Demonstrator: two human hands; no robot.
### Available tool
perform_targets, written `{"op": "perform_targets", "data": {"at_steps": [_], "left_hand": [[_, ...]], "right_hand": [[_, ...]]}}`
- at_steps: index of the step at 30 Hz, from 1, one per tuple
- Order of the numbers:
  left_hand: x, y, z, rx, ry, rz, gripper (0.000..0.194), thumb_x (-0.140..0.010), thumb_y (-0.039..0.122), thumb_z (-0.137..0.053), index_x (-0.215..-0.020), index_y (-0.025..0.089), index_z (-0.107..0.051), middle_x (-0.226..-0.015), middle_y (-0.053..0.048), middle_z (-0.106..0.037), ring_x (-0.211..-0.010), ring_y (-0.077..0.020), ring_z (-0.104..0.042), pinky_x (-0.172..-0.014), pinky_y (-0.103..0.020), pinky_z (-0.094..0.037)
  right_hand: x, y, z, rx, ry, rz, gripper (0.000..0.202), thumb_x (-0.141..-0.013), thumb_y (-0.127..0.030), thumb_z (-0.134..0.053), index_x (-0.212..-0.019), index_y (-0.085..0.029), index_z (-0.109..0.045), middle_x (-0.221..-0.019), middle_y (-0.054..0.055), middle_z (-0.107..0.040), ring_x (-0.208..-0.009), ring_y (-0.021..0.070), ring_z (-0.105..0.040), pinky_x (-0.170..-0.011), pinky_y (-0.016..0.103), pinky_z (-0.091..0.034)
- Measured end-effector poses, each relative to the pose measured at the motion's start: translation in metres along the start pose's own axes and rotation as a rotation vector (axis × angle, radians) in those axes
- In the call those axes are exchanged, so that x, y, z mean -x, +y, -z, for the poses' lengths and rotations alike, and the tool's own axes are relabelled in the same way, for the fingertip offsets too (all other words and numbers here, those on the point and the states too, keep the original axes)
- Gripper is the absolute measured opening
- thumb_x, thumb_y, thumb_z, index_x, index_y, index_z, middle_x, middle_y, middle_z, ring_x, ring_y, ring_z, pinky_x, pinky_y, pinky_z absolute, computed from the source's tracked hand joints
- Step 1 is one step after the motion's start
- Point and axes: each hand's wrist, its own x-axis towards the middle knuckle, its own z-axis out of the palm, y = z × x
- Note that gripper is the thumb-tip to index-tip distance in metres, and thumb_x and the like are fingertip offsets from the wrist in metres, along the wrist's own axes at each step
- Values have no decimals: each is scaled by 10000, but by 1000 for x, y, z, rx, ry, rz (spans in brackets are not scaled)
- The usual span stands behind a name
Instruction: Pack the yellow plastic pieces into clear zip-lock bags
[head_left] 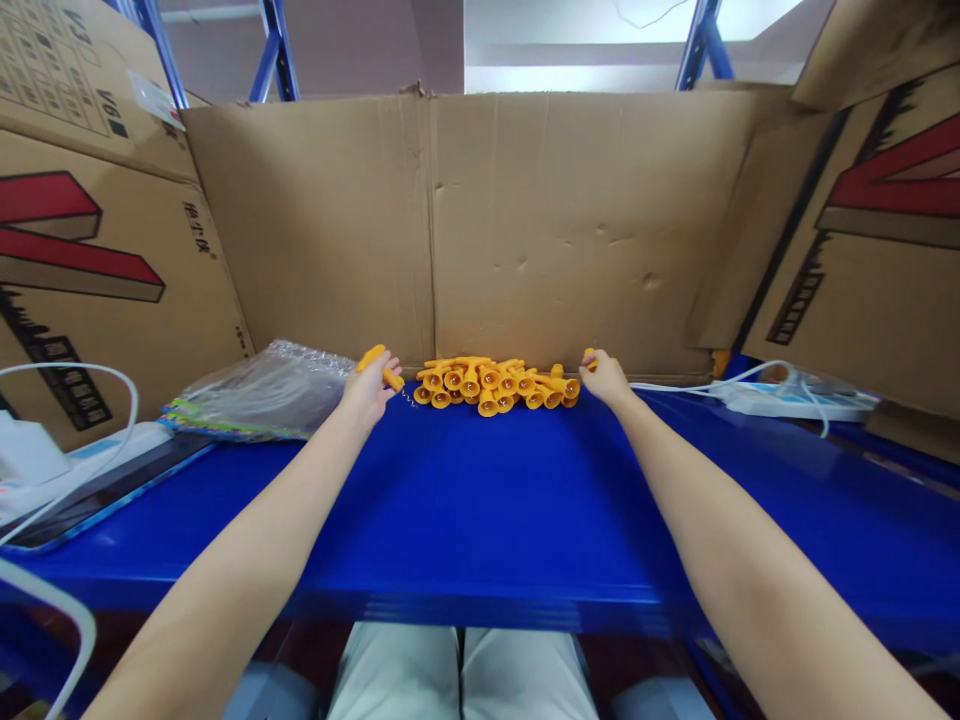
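My left hand (pixel 366 388) is closed around a yellow corkscrew (pixel 391 379), whose thin metal spiral points down to the right. It hovers just left of a heap of yellow pieces (pixel 487 382) with round, bell-shaped open ends facing me and stick-like parts behind. At the heap's right end, my right hand (pixel 604 376) pinches a small yellow piece (pixel 589 353). Most of that piece is hidden by the fingers, so I cannot tell its full shape.
A stack of clear plastic bags (pixel 274 395) lies on the blue table (pixel 480 510) at left, near a phone-like dark slab (pixel 105 495). A white power strip (pixel 799 400) with cables lies at right. Cardboard walls (pixel 570 220) enclose the back and sides.
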Motion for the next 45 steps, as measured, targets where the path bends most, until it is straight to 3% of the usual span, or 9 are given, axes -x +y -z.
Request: {"op": "perform_targets", "data": {"at_steps": [2,6,12,17,21,28,37,41,45], "left_hand": [[-1,-4,5,-11,5,44,64,-853,252,-519,-861,199,-553,-1064,-85,-627,-972,-163,-610,-796,-294,-477],[0,-8,9,-77,-24,109,187,-896,343,-426,-921,206,-549,-1025,-82,-623,-898,-164,-619,-748,-288,-481],[14,-17,0,-56,-61,83,355,-905,459,-399,-1188,273,-503,-963,-57,-615,-818,-152,-607,-757,-307,-481],[28,-24,-9,-55,-184,65,448,-898,542,-371,-1263,312,-493,-851,-25,-604,-776,-139,-593,-745,-277,-474],[33,-30,-12,-91,-236,75,469,-898,565,-354,-1280,328,-487,-857,-26,-605,-798,-139,-591,-759,-272,-470],[33,-37,-12,-106,-270,73,486,-881,598,-358,-1252,320,-505,-880,-40,-620,-801,-150,-590,-777,-286,-461],[36,-40,-14,-83,-327,72,573,-820,685,-390,-1255,328,-497,-786,-13,-597,-766,-152,-600,-794,-309,-462],[37,-39,-14,-81,-314,69,547,-843,658,-376,-1258,323,-494,-844,-28,-603,-796,-156,-606,-795,-314,-471],[41,-43,-16,-120,-366,86,511,-850,640,-380,-1221,321,-525,-956,-57,-621,-881,-189,-603,-815,-339,-462]], "right_hand": [[8,-20,9,2,-34,-6,176,-827,-236,-448,-976,-219,-539,-993,93,-592,-889,201,-584,-823,346,-443],[29,-57,23,-121,-45,133,162,-830,-248,-425,-980,-230,-485,-1015,97,-586,-885,220,-584,-799,349,-441],[62,-85,21,-272,-155,222,294,-747,-215,-517,-1030,-213,-439,-962,68,-627,-779,201,-612,-723,334,-465],[80,-100,19,-238,-260,550,347,-738,-202,-615,-1077,-212,-541,-1075,78,-653,-985,232,-614,-858,370,-457],[93,-111,24,-154,-352,709,300,-752,-166,-617,-1050,-201,-617,-1059,63,-677,-982,240,-627,-867,369,-462],[102,-115,26,-170,-390,720,311,-780,-184,-609,-1090,-184,-623,-1067,74,-680,-1003,234,-629,-878,357,-466],[101,-114,21,-134,-346,696,319,-792,-204,-610,-1110,-201,-621,-1071,72,-682,-995,240,-631,-880,365,-464],[102,-113,21,-102,-345,652,301,-782,-185,-609,-1082,-183,-630,-1052,89,-686,-983,263,-636,-868,378,-466],[105,-117,20,-203,-366,693,310,-785,-179,-602,-1095,-178,-621,-1077,83,-678,-988,230,-634,-868,341,-464]]}}
